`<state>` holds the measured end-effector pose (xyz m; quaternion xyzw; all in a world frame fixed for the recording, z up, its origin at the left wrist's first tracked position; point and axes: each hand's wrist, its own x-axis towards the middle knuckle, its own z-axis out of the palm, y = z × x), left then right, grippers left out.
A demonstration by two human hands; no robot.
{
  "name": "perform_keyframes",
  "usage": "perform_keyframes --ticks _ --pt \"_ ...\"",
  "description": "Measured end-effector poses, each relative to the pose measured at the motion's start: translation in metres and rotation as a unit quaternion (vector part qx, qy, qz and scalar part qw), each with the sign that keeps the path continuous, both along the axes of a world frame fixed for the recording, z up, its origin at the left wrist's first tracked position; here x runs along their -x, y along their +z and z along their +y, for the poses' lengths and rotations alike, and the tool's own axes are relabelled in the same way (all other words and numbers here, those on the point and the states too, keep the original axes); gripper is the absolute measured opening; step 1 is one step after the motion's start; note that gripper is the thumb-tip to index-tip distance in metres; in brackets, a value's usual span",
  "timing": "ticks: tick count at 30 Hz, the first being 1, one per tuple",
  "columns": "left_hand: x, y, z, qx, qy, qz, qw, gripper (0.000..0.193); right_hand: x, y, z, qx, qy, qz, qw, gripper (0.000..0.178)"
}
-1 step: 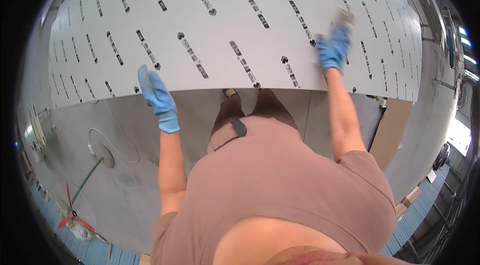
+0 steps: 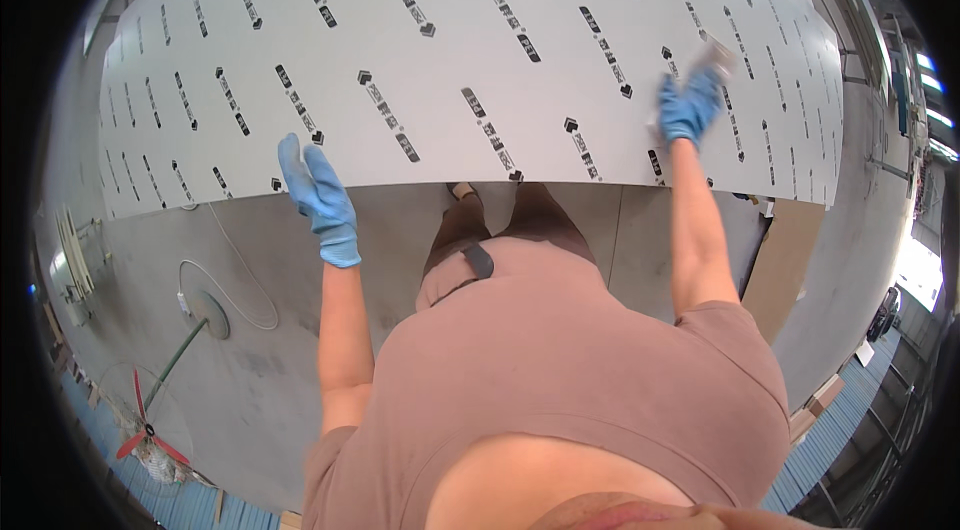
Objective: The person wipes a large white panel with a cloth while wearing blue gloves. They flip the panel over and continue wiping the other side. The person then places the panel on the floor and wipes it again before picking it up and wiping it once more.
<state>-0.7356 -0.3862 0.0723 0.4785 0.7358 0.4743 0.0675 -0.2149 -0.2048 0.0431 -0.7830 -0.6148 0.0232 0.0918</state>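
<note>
head view: we look down on a wide white sheet (image 2: pixel 430 80) that fills the upper half of the scene, covered in slanting rows of dark printed marks and small arrowheads, its near edge bowed by the lens. our right hand (image 2: pixel 690 112), in a blue glove, is over the right part of the sheet, its fingers closed around a pale object (image 2: pixel 716 60) that sticks out beyond them toward the upper right; motion blurs it too much for us to tell its kind, and we cannot tell how firmly it presses on the sheet. our left hand (image 2: pixel 320 200), gloved in the same blue, is at the sheet's near edge, to the left of our body; its fingers are extended and grip nothing that we can see, their tips overlapping the edge, though we cannot tell whether they touch it. below the edge we see the grey floor (image 2: pixel 260 380), our dark trousers (image 2: pixel 535 210) and part of one shoe (image 2: pixel 463 190), partly hidden by the sheet. at the lower left there is a fan (image 2: pixel 150 429) with red blades on a green pole (image 2: pixel 178 362), with a white cable (image 2: pixel 236 252) looping near its round base. on the right, a brown panel (image 2: pixel 783 260) reaches under the sheet's near edge.
</note>
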Motion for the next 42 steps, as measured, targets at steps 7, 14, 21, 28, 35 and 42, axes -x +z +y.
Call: perform_keyframes --ticks 7,14,21,28,35,42 --pt "0.014 -0.009 0.066 0.006 -0.016 0.145 0.989 0.055 0.131 -0.023 0.058 -0.066 0.151 0.17 0.972 0.103" --pt "-0.019 -0.011 0.185 -0.022 -0.076 0.228 0.971 0.058 0.37 0.011 0.026 -0.022 0.542 0.194 0.817 0.084" --pt "-0.013 -0.061 0.236 0.096 -0.019 0.281 0.955 0.068 0.012 -0.023 0.11 -0.12 0.136 -0.016 0.983 0.106" --pt "-0.027 -0.073 0.245 0.156 0.035 0.343 0.926 0.075 -0.085 -0.024 0.156 0.028 -0.217 -0.118 0.969 0.107" --pt "-0.023 -0.068 0.246 0.176 0.018 0.321 0.931 0.064 0.264 -0.012 0.222 -0.062 0.432 0.159 0.886 0.102" --pt "-0.021 -0.068 0.242 0.183 0.0 0.301 0.936 0.063 0.224 -0.012 0.312 -0.195 0.472 0.121 0.851 0.084"
